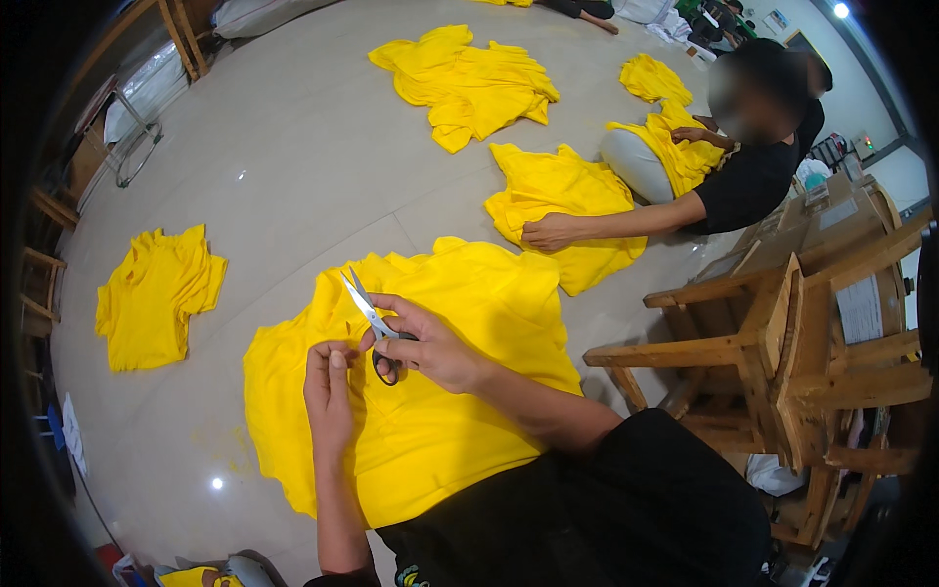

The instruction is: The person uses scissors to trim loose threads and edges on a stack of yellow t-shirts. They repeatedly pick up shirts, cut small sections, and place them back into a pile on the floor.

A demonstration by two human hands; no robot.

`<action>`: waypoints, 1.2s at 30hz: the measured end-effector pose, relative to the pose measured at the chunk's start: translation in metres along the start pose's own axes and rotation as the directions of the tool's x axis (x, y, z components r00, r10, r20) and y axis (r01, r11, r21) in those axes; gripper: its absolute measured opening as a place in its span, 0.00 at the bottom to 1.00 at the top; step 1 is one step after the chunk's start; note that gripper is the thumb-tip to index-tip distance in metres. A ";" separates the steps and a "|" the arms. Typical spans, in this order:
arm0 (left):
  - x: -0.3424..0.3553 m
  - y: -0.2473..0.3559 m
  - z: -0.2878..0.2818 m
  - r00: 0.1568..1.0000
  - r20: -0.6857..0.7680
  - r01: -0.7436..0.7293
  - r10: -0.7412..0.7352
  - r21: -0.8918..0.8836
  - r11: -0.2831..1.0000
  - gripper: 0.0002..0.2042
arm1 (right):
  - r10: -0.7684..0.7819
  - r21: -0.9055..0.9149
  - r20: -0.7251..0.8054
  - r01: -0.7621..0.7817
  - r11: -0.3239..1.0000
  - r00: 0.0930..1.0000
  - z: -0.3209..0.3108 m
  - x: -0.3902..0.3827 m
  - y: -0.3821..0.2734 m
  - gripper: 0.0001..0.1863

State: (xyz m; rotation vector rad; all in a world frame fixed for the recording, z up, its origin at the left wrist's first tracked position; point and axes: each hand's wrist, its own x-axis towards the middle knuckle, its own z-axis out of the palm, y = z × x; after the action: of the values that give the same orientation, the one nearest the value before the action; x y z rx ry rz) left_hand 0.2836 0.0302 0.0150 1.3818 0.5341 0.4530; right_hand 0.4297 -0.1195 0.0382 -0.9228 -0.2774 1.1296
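My right hand (435,347) grips a pair of scissors (364,301) by its black handles, with fingers through the loops. The silver blades point up and away to the left, slightly apart. Just left of the scissors, my left hand (331,386) is closed in a pinch; what its fingertips hold, if anything, is too small to make out. Beneath both hands a large yellow shirt (489,293) is spread over my lap and the floor before me, its surface wrinkled.
At right, a person in black (753,186) reaches a hand onto another yellow shirt (567,196). A folded yellow shirt (161,298) lies at left; a yellow heap (469,83) lies farther off on the tiled floor (293,176). Wooden stools (763,342) crowd the right side.
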 end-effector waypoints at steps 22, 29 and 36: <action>0.024 0.020 -0.002 0.913 0.406 0.166 -0.032 -0.300 0.939 0.22 | 0.077 -0.172 0.324 -0.022 0.985 0.943 0.005 -0.017 0.009 0.24; 0.000 0.013 -0.011 0.937 0.349 -0.116 0.016 0.268 0.956 0.11 | -0.201 -0.295 0.060 0.210 0.932 0.978 -0.015 -0.031 -0.027 0.21; -0.003 0.003 -0.014 0.925 0.356 -0.301 0.135 0.467 0.832 0.08 | -0.265 -0.389 0.021 0.252 0.886 0.964 -0.027 -0.029 0.003 0.23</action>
State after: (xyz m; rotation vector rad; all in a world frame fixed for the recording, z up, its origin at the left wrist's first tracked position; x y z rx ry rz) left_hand 0.2730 0.0399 0.0173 2.0094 0.2364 0.2731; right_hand 0.4314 -0.1574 0.0262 -1.2144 -0.5970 0.8216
